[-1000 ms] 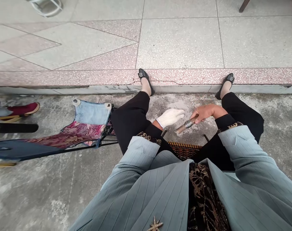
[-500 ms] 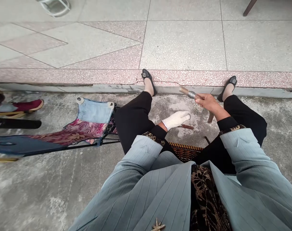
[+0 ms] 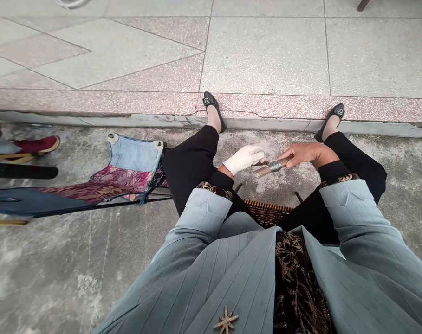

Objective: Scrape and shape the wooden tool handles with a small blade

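My right hand (image 3: 303, 154), bare, is closed around a wooden stick (image 3: 263, 171) with silvery wire wound round it. The stick's pale end points left and slightly toward me. To its left, my left hand (image 3: 244, 158) wears a white knitted glove. The gloved fingers are curled, and a thin brown strip (image 3: 261, 163) juts out at the fingertips, close to the end of the stick. What the strip belongs to is hidden by the glove. Both hands are between my knees, above the concrete ground.
A woven wicker seat edge (image 3: 268, 211) shows beneath me. A folding chair with denim and floral cloth (image 3: 130, 174) stands at left. Beyond it are another person's red shoe (image 3: 38, 144) and a dark tube (image 3: 26, 171). My black shoes (image 3: 213, 109) rest on the tiled step (image 3: 266, 103).
My right hand has brought the stick down and turned its wired end toward the left hand. My left hand has risen slightly leftward, its fingers more curled.
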Tool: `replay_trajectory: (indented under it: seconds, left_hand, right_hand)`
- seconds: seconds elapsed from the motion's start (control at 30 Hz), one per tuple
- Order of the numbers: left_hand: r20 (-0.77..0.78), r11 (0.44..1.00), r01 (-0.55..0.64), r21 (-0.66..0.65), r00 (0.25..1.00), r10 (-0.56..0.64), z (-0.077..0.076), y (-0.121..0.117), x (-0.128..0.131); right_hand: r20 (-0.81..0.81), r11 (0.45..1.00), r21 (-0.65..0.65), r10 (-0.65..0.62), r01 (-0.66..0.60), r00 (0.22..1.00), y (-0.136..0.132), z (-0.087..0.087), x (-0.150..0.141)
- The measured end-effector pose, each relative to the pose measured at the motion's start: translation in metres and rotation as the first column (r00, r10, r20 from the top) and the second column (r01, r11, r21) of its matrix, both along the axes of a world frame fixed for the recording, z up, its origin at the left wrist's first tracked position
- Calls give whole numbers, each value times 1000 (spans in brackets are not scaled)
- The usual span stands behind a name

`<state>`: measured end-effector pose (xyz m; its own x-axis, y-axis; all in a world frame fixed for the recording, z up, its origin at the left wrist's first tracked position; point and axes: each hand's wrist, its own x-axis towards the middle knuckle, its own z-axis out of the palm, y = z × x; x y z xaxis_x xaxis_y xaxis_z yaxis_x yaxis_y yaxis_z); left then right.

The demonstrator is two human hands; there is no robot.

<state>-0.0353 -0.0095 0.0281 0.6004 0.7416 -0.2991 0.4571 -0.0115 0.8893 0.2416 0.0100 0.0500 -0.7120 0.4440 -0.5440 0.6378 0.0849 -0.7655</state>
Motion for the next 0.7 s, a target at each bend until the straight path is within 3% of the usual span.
replay_trajectory:
  seconds: [0.1,0.23,0.4,0.6,0.7]
  left_hand:
    - [112,989,-126,-79,985,134,-8,3,1]
    - [134,964,-255,-73,955,263,-20,1,5]
    - [123,982,-171,-74,976,179,-23,-3,6]
    - [-88,994,14,109,996,-5,-12,3,6]
    - [51,989,-54,134,998,48,-6,0,8]
  right_hand:
    - [-291,973,-208,-162,103,943,-2,5,-2]
    - [-442,900,-342,-409,272,798,-9,10,-11]
    - [-527,819,-443,-566,364,634,-11,5,-12]
    - [-493,815,-466,-562,344,664,-9,1,-14]
    - [-502,797,-462,-597,389,626,-10,2,-18]
